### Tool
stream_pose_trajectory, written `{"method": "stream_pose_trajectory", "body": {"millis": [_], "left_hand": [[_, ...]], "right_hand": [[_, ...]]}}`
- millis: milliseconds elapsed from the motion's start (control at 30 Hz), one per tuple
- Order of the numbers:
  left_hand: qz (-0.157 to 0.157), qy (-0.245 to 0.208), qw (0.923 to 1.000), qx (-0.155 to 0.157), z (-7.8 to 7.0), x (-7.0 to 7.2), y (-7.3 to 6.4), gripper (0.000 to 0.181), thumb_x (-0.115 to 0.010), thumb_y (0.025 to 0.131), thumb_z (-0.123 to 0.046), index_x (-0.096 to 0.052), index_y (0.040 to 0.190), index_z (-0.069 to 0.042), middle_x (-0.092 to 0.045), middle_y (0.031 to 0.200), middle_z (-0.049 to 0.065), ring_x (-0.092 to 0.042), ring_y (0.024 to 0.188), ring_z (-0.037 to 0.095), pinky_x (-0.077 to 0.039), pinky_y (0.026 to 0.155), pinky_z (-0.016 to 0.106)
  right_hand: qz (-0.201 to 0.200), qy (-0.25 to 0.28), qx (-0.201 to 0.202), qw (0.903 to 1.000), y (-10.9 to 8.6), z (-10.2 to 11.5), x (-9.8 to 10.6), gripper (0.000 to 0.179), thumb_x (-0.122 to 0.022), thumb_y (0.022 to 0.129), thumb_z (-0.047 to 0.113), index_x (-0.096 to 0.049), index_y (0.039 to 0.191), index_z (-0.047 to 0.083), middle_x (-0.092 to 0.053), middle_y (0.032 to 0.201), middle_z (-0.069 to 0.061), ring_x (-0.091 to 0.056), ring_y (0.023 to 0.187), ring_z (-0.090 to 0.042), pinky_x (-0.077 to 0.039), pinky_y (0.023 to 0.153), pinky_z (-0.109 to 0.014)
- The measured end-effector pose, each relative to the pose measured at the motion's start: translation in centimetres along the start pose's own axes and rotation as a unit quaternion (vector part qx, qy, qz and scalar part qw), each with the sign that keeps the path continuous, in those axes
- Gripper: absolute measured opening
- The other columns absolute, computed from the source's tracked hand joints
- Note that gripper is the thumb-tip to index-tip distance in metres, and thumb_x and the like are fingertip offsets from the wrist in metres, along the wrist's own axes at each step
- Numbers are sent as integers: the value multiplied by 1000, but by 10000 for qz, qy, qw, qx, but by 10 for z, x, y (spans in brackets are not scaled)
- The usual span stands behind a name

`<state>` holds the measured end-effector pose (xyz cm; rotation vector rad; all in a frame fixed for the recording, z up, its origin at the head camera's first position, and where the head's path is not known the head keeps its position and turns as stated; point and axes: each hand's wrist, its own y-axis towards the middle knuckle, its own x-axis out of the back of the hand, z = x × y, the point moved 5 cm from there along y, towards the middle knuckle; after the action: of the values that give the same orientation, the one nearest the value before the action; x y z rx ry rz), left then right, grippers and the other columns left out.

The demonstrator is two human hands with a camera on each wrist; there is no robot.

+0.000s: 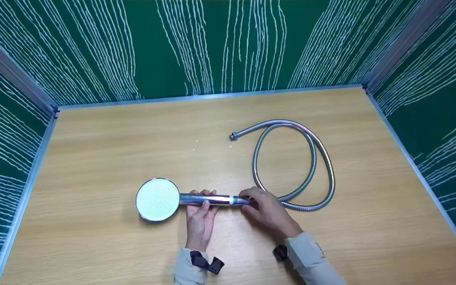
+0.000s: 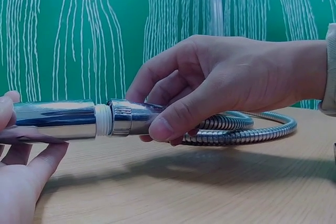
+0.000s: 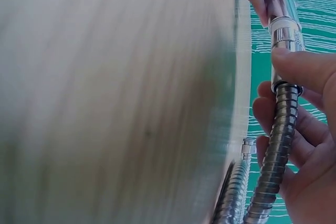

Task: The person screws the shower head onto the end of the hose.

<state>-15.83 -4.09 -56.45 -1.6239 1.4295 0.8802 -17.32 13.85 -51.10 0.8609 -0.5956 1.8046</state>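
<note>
A chrome shower head point(image 1: 157, 199) with a round pale face lies to the left, face up. My left hand point(image 1: 200, 221) grips its handle point(image 1: 221, 200) from below, thumb on top. In the left wrist view, white threads point(image 2: 103, 119) show at the handle's end. Right against them sits the chrome connector nut point(image 2: 123, 118) of the shower hose, in line with the handle. My right hand point(image 1: 266, 209) pinches this nut between thumb and fingers. Behind the nut the ribbed metal hose point(image 3: 278, 135) runs past the right palm.
The hose point(image 1: 332, 174) loops over the wooden table point(image 1: 113, 150) on the right, its free end fitting point(image 1: 233, 136) pointing left. Small white specks lie near the table's middle. Green walls with white streaks point(image 1: 251, 47) enclose the back and sides.
</note>
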Motion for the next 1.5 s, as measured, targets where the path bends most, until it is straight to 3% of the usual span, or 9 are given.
{"method": "stream_pose_trajectory", "body": {"millis": [233, 400, 900, 1100, 1333, 1500], "left_hand": [[63, 86, 9996, -252, 2, -3, -5, 35, -54, 88, 8, -43, 109, -18, -57, 107, 2, -58, 109, 22, -48, 97, 41], [145, 8, 9993, -347, 3, -3, -4, 35, -53, 88, 8, -43, 110, -18, -57, 107, 3, -58, 109, 22, -48, 97, 41], [-85, 41, 9998, -170, 3, -3, -5, 35, -51, 89, 9, -42, 108, -18, -55, 107, 3, -57, 110, 22, -48, 98, 40], [-115, 164, 9996, -186, 4, -2, -5, 35, -52, 89, 8, -41, 110, -17, -54, 108, 3, -56, 111, 22, -47, 98, 40], [-24, 275, 9994, -224, 5, -3, -6, 33, -47, 91, 9, -40, 109, -18, -56, 107, 2, -57, 110, 21, -47, 98, 40], [-154, 204, 9995, -171, 5, -4, -5, 35, -46, 90, 11, -40, 109, -17, -56, 106, 3, -57, 109, 22, -48, 98, 40]], "right_hand": [[-287, -208, 365, 9987, 2, 3, 1, 27, -72, 83, 13, -64, 109, 12, -66, 105, -4, -63, 97, -18, -53, 85, -37], [-224, -167, 337, 9990, 3, 2, 1, 27, -71, 84, 14, -65, 111, 13, -66, 105, -3, -63, 98, -19, -53, 87, -37], [68, -602, 480, 9970, 6, 4, 2, 29, -68, 87, 17, -65, 115, 13, -66, 106, -3, -63, 94, -17, -54, 85, -35], [316, -190, 303, 9989, 7, 0, 1, 36, -68, 88, 17, -58, 122, 10, -64, 114, -6, -61, 103, -21, -51, 92, -40], [90, 170, 504, 9985, 7, -3, 1, 29, -71, 84, 11, -55, 108, 12, -62, 97, 0, -56, 87, -13, -51, 79, -35], [21, 159, 540, 9984, 7, -3, 1, 24, -70, 85, 11, -58, 105, 12, -63, 97, 0, -58, 88, -13, -51, 79, -35]]}}
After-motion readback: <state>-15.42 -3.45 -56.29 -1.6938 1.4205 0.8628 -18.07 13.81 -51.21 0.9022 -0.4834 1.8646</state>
